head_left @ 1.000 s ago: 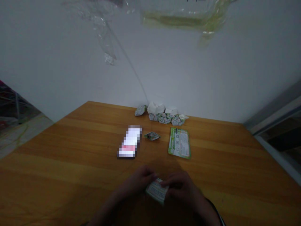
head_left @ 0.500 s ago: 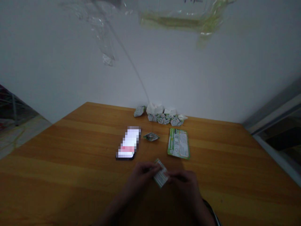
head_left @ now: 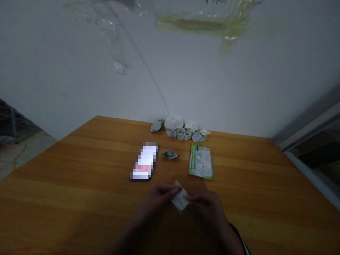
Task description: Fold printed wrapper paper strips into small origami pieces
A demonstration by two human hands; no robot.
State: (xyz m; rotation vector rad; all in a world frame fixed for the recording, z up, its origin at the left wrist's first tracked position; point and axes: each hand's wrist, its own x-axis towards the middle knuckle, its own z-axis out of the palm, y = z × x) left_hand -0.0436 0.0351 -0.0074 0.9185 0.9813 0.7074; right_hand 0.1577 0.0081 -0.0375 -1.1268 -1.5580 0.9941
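Observation:
Between both hands, above the near part of the table, is a small green-edged white paper [head_left: 180, 201] with printed text, turned so one corner points down. My left hand [head_left: 160, 195] pinches its upper left side, thumb on top. My right hand [head_left: 205, 202] grips its right side with the fingertips. Whether the paper is folded I cannot tell. Beyond the hands lies a small folded printed piece [head_left: 170, 154], and to its right a flat green-and-white printed sheet [head_left: 201, 161].
A phone [head_left: 145, 162] with a lit, blurred-out screen lies left of the folded piece. Against the wall [head_left: 212, 88] sit several crumpled printed papers [head_left: 184, 134] with white tissue [head_left: 174, 122]. The wooden table [head_left: 66, 170] ends at the wall.
The paper has tilted slightly and shifted a little left in my hands. Both hands keep their hold. The view has turned very slightly; the things on the table stay in place.

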